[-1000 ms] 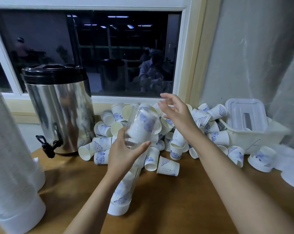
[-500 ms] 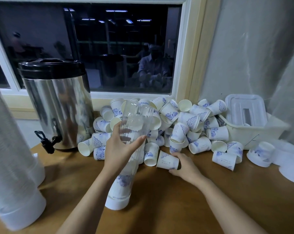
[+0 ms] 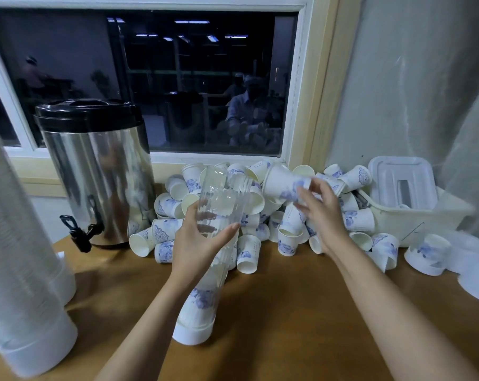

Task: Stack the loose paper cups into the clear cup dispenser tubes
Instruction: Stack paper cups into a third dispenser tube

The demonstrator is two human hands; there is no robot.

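Clear plastic tube (image 3: pixel 221 199), tilted and gripped near its top by the left hand (image 3: pixel 197 246), could skid on its white base if shoved. At three o'clock from its mouth, a paper cup (image 3: pixel 282 182), pinched sideways by the right hand (image 3: pixel 326 215), might jam crooked or crumple. Tube ribbed, slick; cup thin, tapered.

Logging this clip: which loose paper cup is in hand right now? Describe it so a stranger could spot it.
Find the dark window; under its sill a heap of paper cups lies on the wooden table. Above the heap, the right hand pinches one cup tipped sideways, just right of the clear tube. It alone hangs clear of the heap, held in fingers.
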